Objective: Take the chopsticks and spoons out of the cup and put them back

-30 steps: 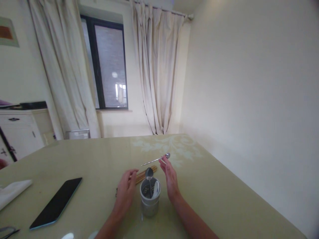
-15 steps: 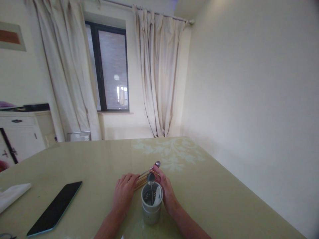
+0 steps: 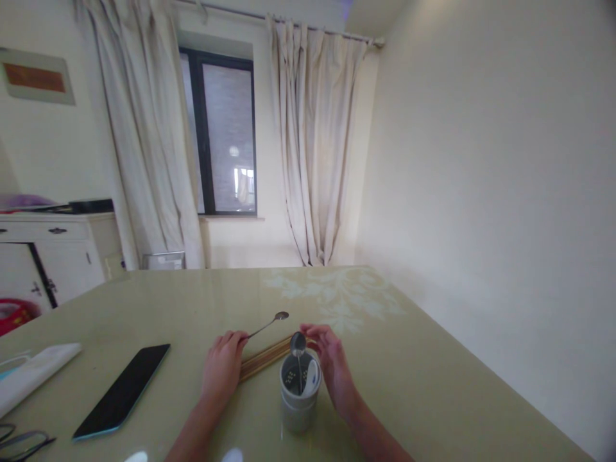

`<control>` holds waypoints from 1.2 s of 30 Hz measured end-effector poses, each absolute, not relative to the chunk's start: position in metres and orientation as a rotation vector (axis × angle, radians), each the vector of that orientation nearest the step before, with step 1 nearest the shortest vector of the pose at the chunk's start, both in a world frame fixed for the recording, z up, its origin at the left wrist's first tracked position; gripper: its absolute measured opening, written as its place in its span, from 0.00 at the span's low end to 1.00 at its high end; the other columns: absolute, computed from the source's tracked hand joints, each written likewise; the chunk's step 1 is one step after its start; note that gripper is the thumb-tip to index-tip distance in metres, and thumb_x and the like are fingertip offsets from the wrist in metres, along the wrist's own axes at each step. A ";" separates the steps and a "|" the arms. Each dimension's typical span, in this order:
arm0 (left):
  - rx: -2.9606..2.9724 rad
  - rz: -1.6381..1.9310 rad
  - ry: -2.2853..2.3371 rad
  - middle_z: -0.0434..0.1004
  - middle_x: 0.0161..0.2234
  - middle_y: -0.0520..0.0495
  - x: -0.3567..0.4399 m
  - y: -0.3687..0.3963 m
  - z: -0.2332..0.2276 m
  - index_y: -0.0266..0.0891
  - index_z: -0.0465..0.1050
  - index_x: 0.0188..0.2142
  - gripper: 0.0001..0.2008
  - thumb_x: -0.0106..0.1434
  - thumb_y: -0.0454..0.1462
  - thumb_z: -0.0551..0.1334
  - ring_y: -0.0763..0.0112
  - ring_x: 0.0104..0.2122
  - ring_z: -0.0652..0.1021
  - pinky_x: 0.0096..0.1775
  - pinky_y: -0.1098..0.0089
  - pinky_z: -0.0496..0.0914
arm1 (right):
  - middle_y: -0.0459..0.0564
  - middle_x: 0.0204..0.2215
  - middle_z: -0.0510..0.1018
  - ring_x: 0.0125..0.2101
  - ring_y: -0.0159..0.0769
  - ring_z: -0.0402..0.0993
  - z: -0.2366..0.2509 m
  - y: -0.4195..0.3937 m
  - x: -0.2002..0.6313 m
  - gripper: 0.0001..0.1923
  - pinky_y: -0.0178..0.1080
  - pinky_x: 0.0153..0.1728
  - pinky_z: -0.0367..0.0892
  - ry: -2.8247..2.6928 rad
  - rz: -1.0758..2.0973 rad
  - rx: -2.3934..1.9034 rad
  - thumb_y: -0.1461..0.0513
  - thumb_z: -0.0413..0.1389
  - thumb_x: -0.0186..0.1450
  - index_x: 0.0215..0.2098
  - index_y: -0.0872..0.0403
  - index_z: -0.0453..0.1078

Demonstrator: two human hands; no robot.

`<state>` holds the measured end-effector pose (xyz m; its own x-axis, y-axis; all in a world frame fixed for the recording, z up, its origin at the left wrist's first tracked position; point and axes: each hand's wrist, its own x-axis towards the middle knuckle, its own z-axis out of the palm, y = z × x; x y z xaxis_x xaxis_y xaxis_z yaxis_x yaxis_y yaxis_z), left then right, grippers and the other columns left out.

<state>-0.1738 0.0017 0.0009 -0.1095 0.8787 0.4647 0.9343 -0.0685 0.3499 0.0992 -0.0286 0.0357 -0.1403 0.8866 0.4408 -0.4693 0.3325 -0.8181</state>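
Holder (image 3: 299, 401) between hands has two spoons in it. Left hand (image 3: 222, 367) pinches a third spoon (image 3: 269, 323); chopsticks (image 3: 262, 359) lie beside it. Right hand (image 3: 332, 364), loosely curled at the chopstick tips; grip unclear.

Shiny metal spoon (image 3: 269, 323), glossy table (image 3: 433, 372)

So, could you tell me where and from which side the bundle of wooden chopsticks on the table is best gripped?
Probably near the middle of the chopsticks, coming from above. They lie flat on the table in a loose row running left to right between the left hand and right hand. The cutlery holder blocks the near side, so pinch across the bundle from above.
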 end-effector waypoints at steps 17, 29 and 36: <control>-2.150 -0.742 -2.194 0.84 0.46 0.45 -0.172 0.003 -0.002 0.42 0.80 0.43 0.13 0.74 0.36 0.55 0.59 0.50 0.79 0.55 0.62 0.70 | 0.57 0.51 0.83 0.58 0.58 0.73 0.055 -0.042 0.105 0.37 0.55 0.64 0.62 -1.494 1.108 -0.551 0.31 0.49 0.69 0.47 0.46 0.87; -2.177 -0.788 -2.185 0.84 0.45 0.45 -0.174 0.003 -0.003 0.43 0.82 0.43 0.14 0.73 0.38 0.56 0.59 0.49 0.79 0.55 0.62 0.71 | 0.53 0.66 0.77 0.66 0.54 0.68 0.054 -0.009 0.126 0.28 0.54 0.62 0.65 -0.925 0.986 -0.484 0.39 0.57 0.70 0.57 0.44 0.82; -2.184 -0.787 -2.193 0.84 0.45 0.45 -0.175 0.002 -0.001 0.43 0.81 0.44 0.13 0.73 0.37 0.56 0.59 0.48 0.80 0.54 0.61 0.72 | 0.52 0.68 0.74 0.69 0.51 0.67 0.026 0.010 0.124 0.27 0.59 0.70 0.56 -0.808 1.000 -0.560 0.41 0.63 0.66 0.57 0.43 0.81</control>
<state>-0.1748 0.0025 -0.0013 -0.0637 0.9514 0.3012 0.9259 -0.0563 0.3735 0.1235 0.0105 0.0260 0.2999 0.8947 0.3311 -0.5118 0.4438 -0.7356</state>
